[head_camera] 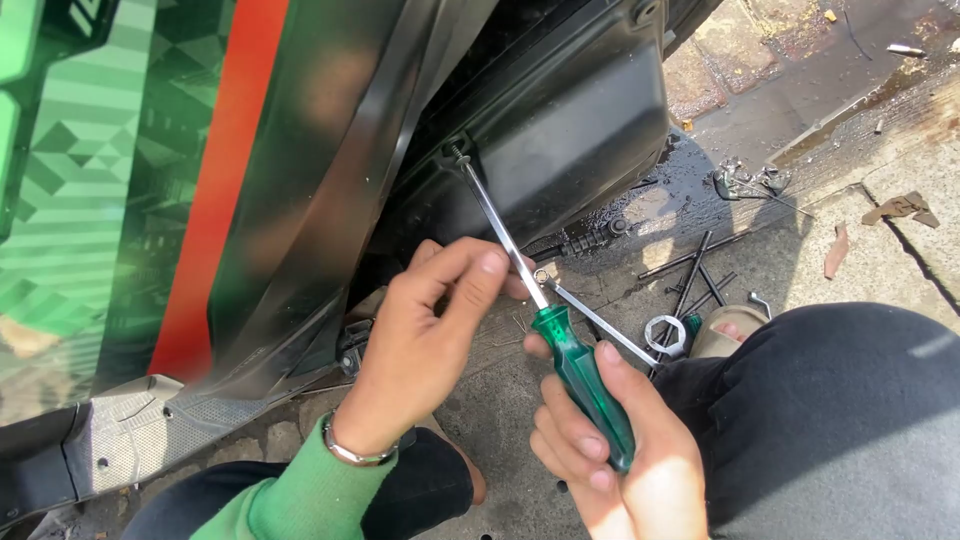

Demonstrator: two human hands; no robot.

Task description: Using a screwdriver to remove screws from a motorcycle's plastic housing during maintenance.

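Left hand (430, 330), fingers curled loosely, pinches the screwdriver's steel shaft (497, 225) to steady it. The tip sits on a screw (456, 152) in the black scooter panel (560, 120). Right hand (610, 450) closes around the green handle (585, 380) for turning. Wrenches (690, 275) lie on the pavement beyond.

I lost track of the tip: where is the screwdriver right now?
In the head view, the green-handled screwdriver sits centre frame, handle in the right hand, shaft steadied by the left hand, tip on a screw in the black panel.
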